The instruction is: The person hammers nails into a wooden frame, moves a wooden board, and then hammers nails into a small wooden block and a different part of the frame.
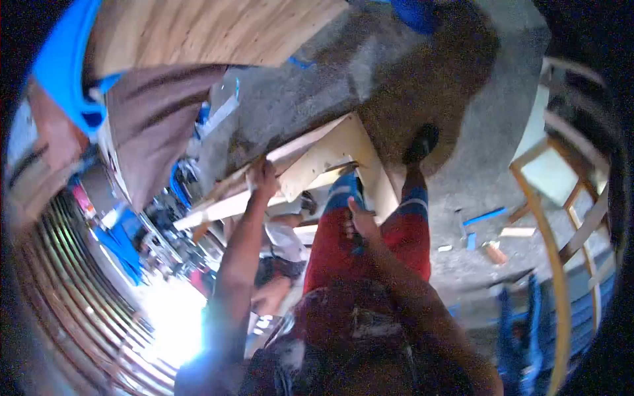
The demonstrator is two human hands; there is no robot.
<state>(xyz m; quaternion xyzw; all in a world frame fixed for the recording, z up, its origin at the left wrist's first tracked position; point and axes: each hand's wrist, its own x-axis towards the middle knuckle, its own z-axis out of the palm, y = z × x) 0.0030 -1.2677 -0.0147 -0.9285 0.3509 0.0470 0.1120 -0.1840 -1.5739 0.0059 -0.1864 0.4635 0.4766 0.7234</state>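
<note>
A pale wooden frame made of boards stands tilted in front of my legs. My left hand is closed on its upper left edge. Close to my thigh, the fingers of my right hand are wrapped round a hand tool with dark and teal parts. Its kind is hard to make out, because the hand and blur hide most of it. Just beyond the right hand, a dark thin piece lies across the frame's edge.
Another person is low down behind the frame on the left. On the concrete floor to the right lie a blue strip and wood offcuts. A wooden chair-like frame stands at far right; a plywood sheet is at upper left.
</note>
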